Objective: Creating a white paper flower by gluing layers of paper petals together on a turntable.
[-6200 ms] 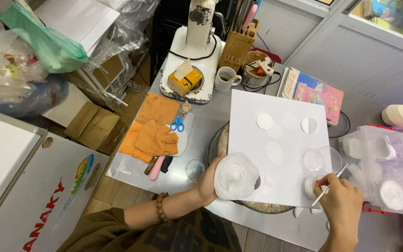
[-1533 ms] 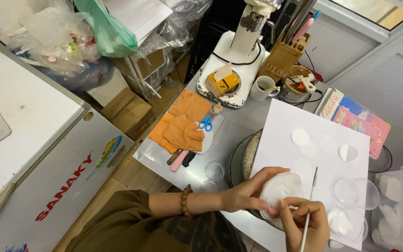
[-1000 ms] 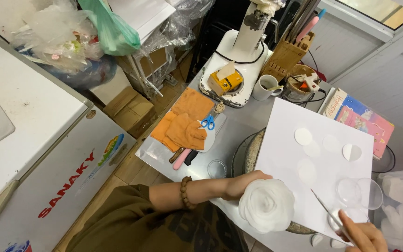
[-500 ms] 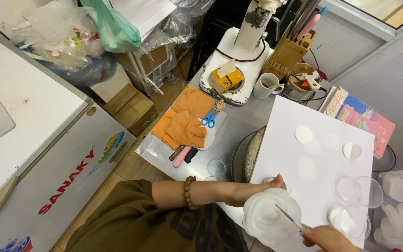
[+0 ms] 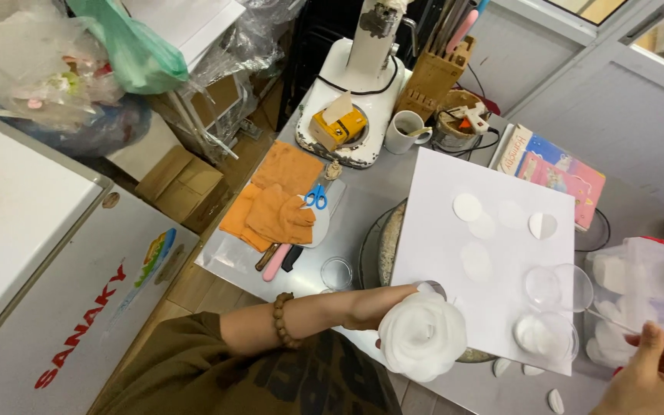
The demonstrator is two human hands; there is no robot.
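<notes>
My left hand (image 5: 378,311) holds a white flower (image 5: 423,336) made of layered petals, just above the near edge of a white board (image 5: 439,230). The flower hides most of the fingers. At the bottom right corner, my right hand (image 5: 651,376) grips a thin white stick (image 5: 624,329) whose tip reaches toward a clear glass bowl (image 5: 545,338) of white paste. A second, empty clear bowl (image 5: 557,287) stands just behind it. White round petal discs (image 5: 467,207) lie spread on the board.
A stand mixer (image 5: 359,92), wooden knife block (image 5: 433,77), white mug (image 5: 406,132) and glue gun (image 5: 466,117) stand at the back. Orange cloths (image 5: 278,204) with blue scissors (image 5: 316,198) lie left. A colourful book (image 5: 551,165) and plastic bag of white pieces (image 5: 639,296) lie right. Loose petals (image 5: 555,400) lie near the front edge.
The right hand has drawn the stick away from the flower, out to the right beside the paste bowl. The left hand has kept the flower at the board's near edge.
</notes>
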